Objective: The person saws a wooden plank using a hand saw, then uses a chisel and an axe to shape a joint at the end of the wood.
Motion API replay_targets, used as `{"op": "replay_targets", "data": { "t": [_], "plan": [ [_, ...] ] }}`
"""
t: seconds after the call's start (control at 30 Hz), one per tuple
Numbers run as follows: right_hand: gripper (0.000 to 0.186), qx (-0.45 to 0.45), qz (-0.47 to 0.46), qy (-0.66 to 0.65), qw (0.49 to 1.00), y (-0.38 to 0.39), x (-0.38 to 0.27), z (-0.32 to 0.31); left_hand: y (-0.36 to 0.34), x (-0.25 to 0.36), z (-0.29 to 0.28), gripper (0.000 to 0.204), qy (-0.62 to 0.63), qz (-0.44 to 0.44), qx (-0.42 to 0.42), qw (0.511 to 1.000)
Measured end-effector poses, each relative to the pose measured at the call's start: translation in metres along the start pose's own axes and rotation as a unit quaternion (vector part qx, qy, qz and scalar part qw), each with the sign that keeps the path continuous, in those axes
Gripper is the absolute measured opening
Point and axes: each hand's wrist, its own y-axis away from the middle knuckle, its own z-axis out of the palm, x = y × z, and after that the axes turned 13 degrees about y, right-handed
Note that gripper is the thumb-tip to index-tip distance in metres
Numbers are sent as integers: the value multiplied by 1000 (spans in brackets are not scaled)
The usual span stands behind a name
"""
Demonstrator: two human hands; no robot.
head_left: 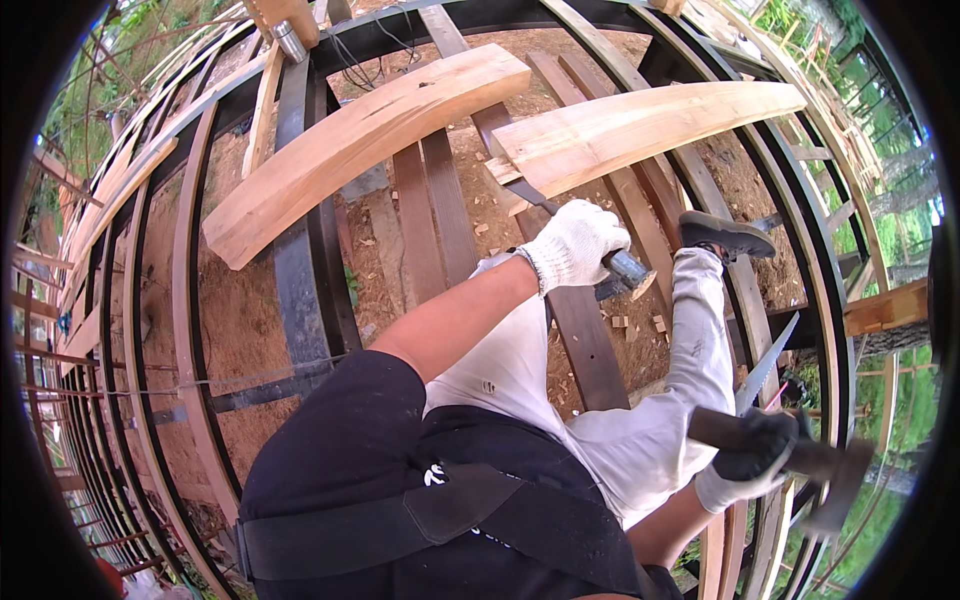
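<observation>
My left hand (578, 245), in a white knit glove, is closed around a chisel (630, 271). Its dark blade runs up and left to the near-left end of a pale curved timber (650, 130), where a small notched piece juts out. Low on the right, my right hand (752, 455), in a white glove with a dark coating, grips a hatchet-like tool (835, 490). Motion blurs the tool's head, so its exact shape is unclear. Beside my left leg's far side lies a second thick timber (365, 150), set aslant over the beams.
Dark metal beams (300, 290) and brown planks (585, 345) span gaps over brown earth with wood chips. A handsaw blade (768, 365) stands out beside my right leg. A metal flask (289, 42) and black cables (365, 62) are at the far left. My shoe (728, 235) rests among the beams.
</observation>
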Motion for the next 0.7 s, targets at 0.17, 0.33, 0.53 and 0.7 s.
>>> {"op": "replay_targets", "data": {
  "t": [0.17,0.33,0.53,0.7],
  "plan": [
    [29,-42,50,67,996,33,55,7,2,-4,2,17,5,-22,1,1000],
    [21,-206,428,95,875,102,94,85,25,-31,20,16,-73,2,-109,991],
    [31,-106,226,59,967,50,0,90,15,-22,-21,20,47,16,39,998],
    [40,-38,1,-41,998,38,43,64,8,-28,-25,20,57,13,50,997]
  ]
}}
